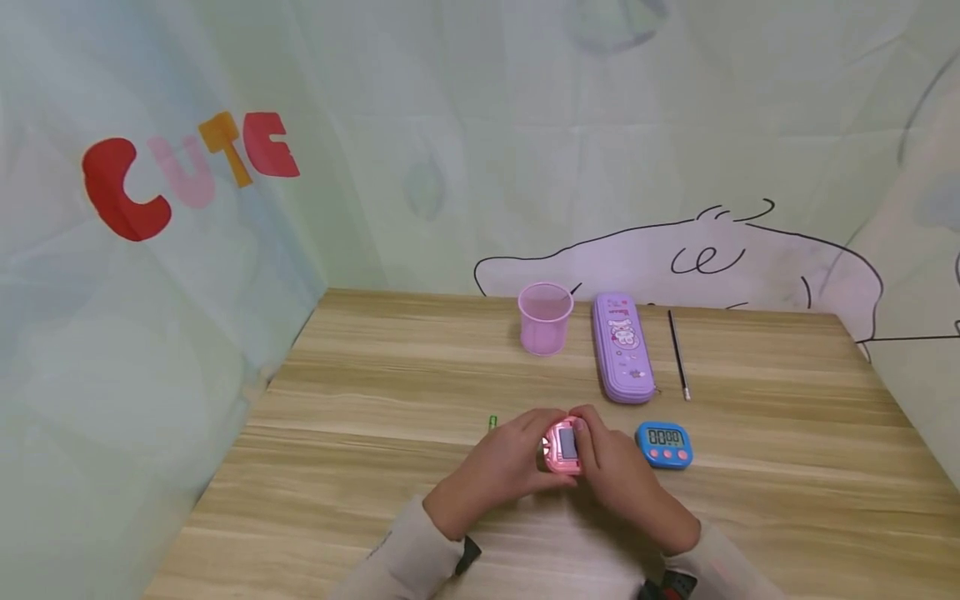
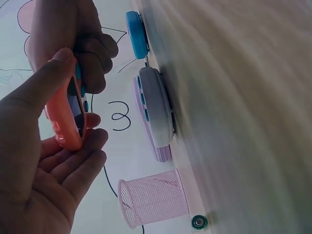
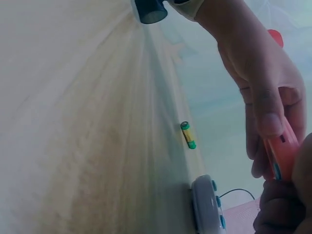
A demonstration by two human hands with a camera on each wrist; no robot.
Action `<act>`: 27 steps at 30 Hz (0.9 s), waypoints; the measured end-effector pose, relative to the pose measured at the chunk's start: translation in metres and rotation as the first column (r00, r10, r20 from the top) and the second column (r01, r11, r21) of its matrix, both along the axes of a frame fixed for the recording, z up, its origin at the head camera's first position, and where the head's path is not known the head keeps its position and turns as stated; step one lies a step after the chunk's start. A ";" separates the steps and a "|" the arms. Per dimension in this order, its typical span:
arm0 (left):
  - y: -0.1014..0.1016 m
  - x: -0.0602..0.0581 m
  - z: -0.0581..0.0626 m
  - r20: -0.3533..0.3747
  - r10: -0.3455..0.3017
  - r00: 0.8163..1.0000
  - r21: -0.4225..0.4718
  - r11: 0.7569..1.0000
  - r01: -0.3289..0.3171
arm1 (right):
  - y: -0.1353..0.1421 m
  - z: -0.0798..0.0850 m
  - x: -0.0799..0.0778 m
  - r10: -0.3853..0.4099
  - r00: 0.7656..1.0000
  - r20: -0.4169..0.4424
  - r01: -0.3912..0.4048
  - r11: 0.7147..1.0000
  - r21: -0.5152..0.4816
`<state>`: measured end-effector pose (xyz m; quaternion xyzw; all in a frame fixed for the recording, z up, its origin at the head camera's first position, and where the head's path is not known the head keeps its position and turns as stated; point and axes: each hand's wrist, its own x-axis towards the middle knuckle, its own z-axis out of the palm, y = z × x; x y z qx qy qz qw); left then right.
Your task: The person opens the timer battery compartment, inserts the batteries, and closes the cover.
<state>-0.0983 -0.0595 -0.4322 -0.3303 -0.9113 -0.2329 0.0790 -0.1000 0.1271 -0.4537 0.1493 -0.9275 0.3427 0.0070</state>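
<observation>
Both hands hold a small pink digital timer [image 1: 562, 447] with a grey display, a little above the table. My left hand [image 1: 510, 457] grips it from the left, and the left wrist view shows the thumb on one edge and the fingers under the other. My right hand [image 1: 621, 467] holds its right side. Teal buttons show on the front of the timer [image 2: 67, 117]. Just right of the right hand lies a blue digital timer [image 1: 664, 445]. A grey timer [image 2: 157, 106] with teal buttons shows in both wrist views, hidden behind the hands in the head view.
Beyond the left hand lies a green and yellow battery [image 3: 188, 135]. A pink mesh cup [image 1: 544, 321] stands near the back wall, beside a purple pencil case [image 1: 624, 348]. A dark pencil [image 1: 678, 357] lies right of the case.
</observation>
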 end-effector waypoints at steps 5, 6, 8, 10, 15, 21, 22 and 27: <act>0.001 0.001 0.001 0.010 0.002 1.000 -0.016 1.000 -0.002 | 0.000 0.003 0.000 0.001 1.000 0.005 -0.001 0.999 0.052; 0.001 0.001 0.002 0.014 0.002 1.000 -0.017 1.000 -0.002 | 0.000 0.004 0.000 0.001 1.000 0.005 -0.001 0.998 0.057; 0.001 0.001 0.002 0.018 0.001 1.000 -0.016 1.000 -0.001 | 0.000 0.004 0.000 0.000 1.000 0.005 0.000 0.998 0.061; 0.001 0.001 0.002 0.019 0.000 1.000 -0.015 1.000 0.000 | 0.000 0.005 0.000 0.002 1.000 0.002 -0.002 0.998 0.061; 0.001 0.001 0.002 0.016 -0.001 1.000 -0.011 1.000 0.001 | 0.001 0.006 0.000 0.013 1.000 -0.013 -0.012 0.997 0.074; 0.000 0.001 0.003 0.019 0.004 1.000 -0.004 1.000 -0.004 | 0.002 0.005 -0.001 0.016 1.000 -0.007 -0.016 0.999 0.039; 0.000 0.002 0.003 0.020 0.003 1.000 -0.002 1.000 -0.003 | 0.002 0.005 -0.001 0.015 1.000 -0.016 -0.014 1.000 0.021; -0.001 0.003 0.005 0.000 0.007 1.000 0.006 1.000 -0.007 | 0.001 0.000 0.002 0.003 0.996 -0.085 -0.006 0.999 -0.040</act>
